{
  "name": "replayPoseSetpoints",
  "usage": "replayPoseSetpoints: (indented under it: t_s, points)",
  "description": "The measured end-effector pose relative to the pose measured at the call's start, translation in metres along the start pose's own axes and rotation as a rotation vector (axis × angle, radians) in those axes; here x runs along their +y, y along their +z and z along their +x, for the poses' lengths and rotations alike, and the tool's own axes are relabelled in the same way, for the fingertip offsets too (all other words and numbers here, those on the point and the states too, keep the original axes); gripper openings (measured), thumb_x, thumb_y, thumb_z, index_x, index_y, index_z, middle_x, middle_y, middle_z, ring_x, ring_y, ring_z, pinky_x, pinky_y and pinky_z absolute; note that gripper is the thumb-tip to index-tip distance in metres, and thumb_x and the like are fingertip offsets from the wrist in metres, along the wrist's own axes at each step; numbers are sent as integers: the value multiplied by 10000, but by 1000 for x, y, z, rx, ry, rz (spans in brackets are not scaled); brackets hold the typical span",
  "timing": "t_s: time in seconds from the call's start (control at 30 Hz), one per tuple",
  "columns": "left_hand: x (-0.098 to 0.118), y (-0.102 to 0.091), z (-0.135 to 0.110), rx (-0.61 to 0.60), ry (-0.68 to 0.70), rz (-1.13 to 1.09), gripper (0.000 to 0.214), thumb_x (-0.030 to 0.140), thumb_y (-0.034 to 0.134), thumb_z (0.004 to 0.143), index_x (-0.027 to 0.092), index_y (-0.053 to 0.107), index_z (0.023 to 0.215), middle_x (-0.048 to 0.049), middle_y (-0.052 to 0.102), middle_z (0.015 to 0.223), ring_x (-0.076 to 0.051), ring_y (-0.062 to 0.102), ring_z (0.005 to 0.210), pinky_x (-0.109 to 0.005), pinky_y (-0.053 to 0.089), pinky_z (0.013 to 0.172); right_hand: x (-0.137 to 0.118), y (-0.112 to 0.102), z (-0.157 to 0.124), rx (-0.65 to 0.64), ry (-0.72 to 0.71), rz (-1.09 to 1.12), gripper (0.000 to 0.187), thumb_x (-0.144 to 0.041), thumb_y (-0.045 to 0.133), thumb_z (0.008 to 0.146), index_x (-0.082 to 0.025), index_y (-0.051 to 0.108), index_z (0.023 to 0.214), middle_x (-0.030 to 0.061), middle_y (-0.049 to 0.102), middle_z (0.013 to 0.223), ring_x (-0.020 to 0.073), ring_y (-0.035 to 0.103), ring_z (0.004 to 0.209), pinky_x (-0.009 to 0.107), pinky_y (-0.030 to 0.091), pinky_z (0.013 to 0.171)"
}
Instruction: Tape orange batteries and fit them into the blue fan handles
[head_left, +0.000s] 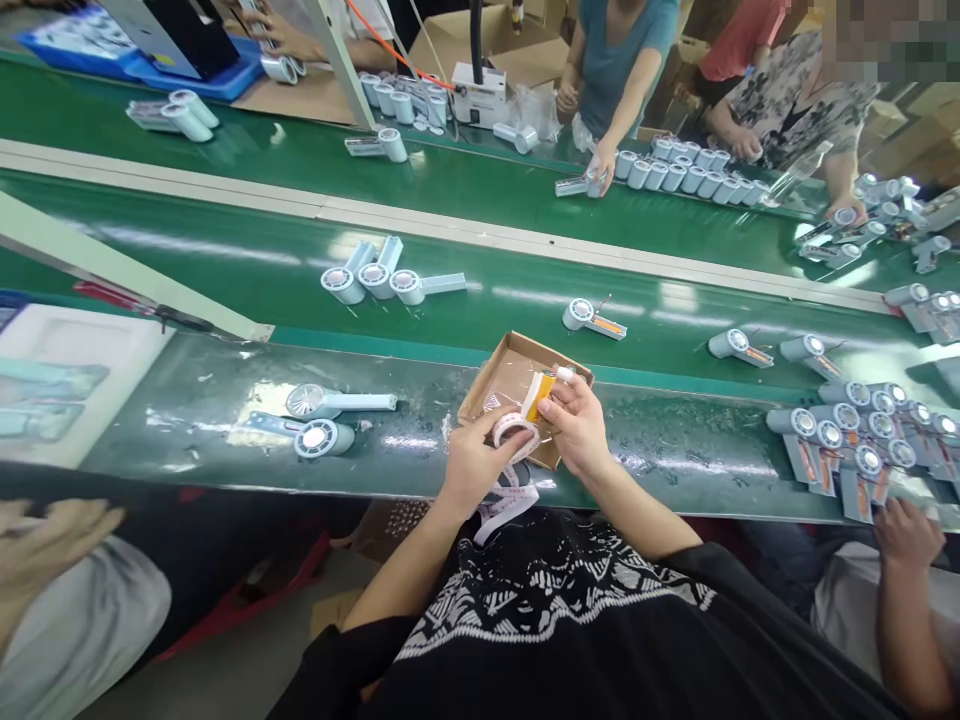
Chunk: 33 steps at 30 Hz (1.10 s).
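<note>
My left hand [474, 452] is closed around a roll of white printed tape [498, 430], and a loose white strip [508, 510] trails below it toward my shirt. My right hand [576, 425] pinches a flat yellow-orange piece with a white edge [538, 396], which looks like a small battery pack. A white cover sits on one fingertip of that hand. Under both hands lies a shallow open cardboard box [487, 378] with clear plastic in it. To the left on the bench, two light-blue handheld fan bodies [324, 437] lie side by side.
A green conveyor belt [487, 320] runs past the bench, carrying several fan bodies [579, 314]. More are heaped at the right [870, 460] near a co-worker's hand [907, 535]. A slanted metal post [150, 275] stands left. Across the belt, other people handle similar parts.
</note>
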<state>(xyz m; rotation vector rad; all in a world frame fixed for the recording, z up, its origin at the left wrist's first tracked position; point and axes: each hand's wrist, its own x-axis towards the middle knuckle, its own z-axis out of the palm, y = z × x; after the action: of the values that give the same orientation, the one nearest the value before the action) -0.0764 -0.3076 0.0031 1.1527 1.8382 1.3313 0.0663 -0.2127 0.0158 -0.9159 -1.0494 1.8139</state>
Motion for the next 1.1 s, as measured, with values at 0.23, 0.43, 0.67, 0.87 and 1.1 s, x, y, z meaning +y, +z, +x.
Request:
replayPoseSetpoints:
  t_s: [0.23,0.43,0.67,0.87,1.1]
  points:
    - [-4,13,-4,-45,-12,-52,333,484,832,860,210,844,1049,-36,822,909,-207,738,759,-307,609,761,2,-3,-3,11,-49,-43,511,-381,915,752,-274,672,1189,55,774,1105,244,762,1045,394,671,947]
    - [0,12,22,-448,127,254,395,419,747,959,258,774,1319,-50,826,1100,-235,756,959,-362,594,924,-95,-60,64,276,-619,-6,608,-399,837,862,-380,599,1421,28,686,1358,223,702,1282,388,649,1035]
    - [-16,-17,166,-434,329,732,326,465,614,1039,256,788,1217,-76,757,1259,-282,651,1175,-419,523,1041,-58,-90,42,263,-419,6,672,-322,974,712,-376,696,1321,-5,763,1099,202,792,970,390,690,879]
    - [-50,-64,266,-182,168,1201,347,262,545,1018,199,764,1280,-164,588,1537,-461,503,1368,-642,453,1085,-19,-120,30,360,-326,-19,583,-322,1007,637,-289,773,1170,28,819,1023,233,798,972,400,670,868]
    - [-52,-34,283,-464,307,1195,356,118,543,937,203,794,1174,-160,634,1455,-396,546,1313,-530,505,1065,-29,-111,69,242,-249,-108,600,-393,988,664,-246,746,1194,68,850,988,296,827,975,441,687,838]
